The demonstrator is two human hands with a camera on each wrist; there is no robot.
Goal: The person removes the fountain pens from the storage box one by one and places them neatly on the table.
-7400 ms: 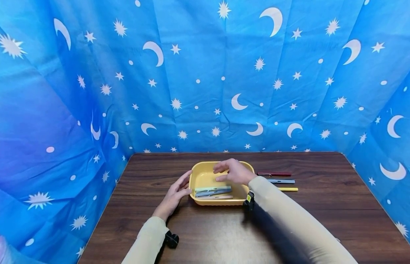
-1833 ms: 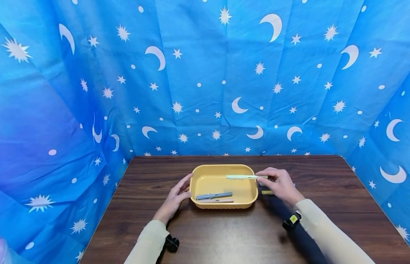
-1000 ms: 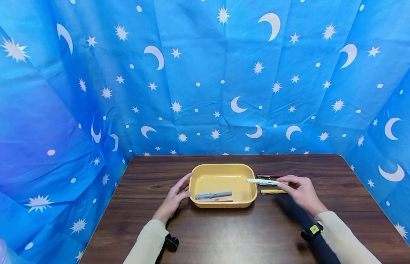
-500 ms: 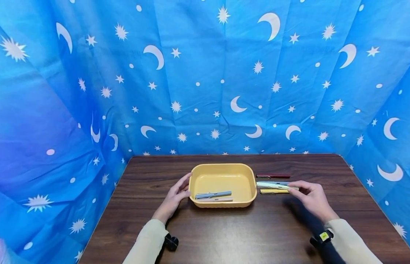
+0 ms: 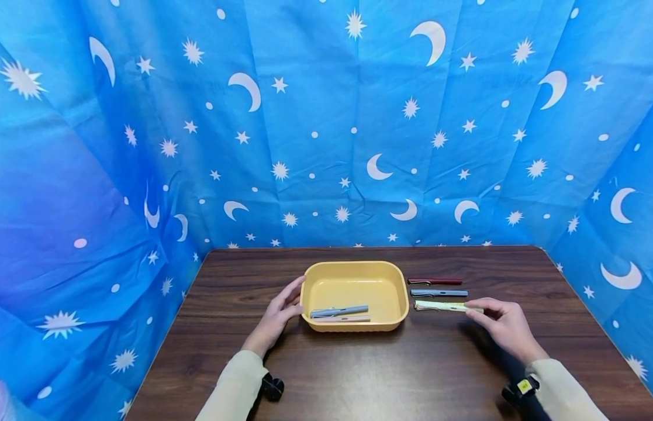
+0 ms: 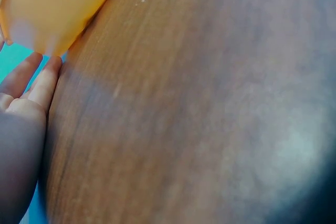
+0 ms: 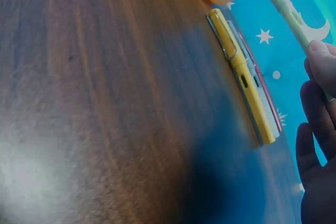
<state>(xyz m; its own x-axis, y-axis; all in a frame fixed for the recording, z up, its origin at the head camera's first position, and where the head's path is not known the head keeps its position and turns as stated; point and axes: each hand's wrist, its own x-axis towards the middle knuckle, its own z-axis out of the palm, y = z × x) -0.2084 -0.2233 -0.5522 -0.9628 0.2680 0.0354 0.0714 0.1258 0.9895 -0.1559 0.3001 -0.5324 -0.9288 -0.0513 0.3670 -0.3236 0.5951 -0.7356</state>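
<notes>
Just right of the yellow tray (image 5: 358,283), my right hand (image 5: 507,327) pinches a pale green pen (image 7: 292,19) between thumb and fingers, gripping its end farther from the tray. The relation that seems to matter most: the pen reaches from my fingers back toward the tray, its long axis running left to right, roughly in line with the tray's long sides. My right hand is the nearer one; the left is across the tray. The clip end points at the tray's right wall and stops short of it. Under the green pen, and seemingly apart from it, a yellow pen (image 7: 244,74) lies on the bench (image 5: 358,374), pointing the same way. Also right of the tray, in a matching row, lie a blue-grey pen (image 5: 439,293) and a dark red pen (image 5: 435,282). On the tray's left side my left hand (image 5: 276,318) rests extended fingers against the outer wall. Inside the tray, along its near side, lie a blue pen (image 5: 339,311) and a pinkish pen (image 5: 342,319).
</notes>
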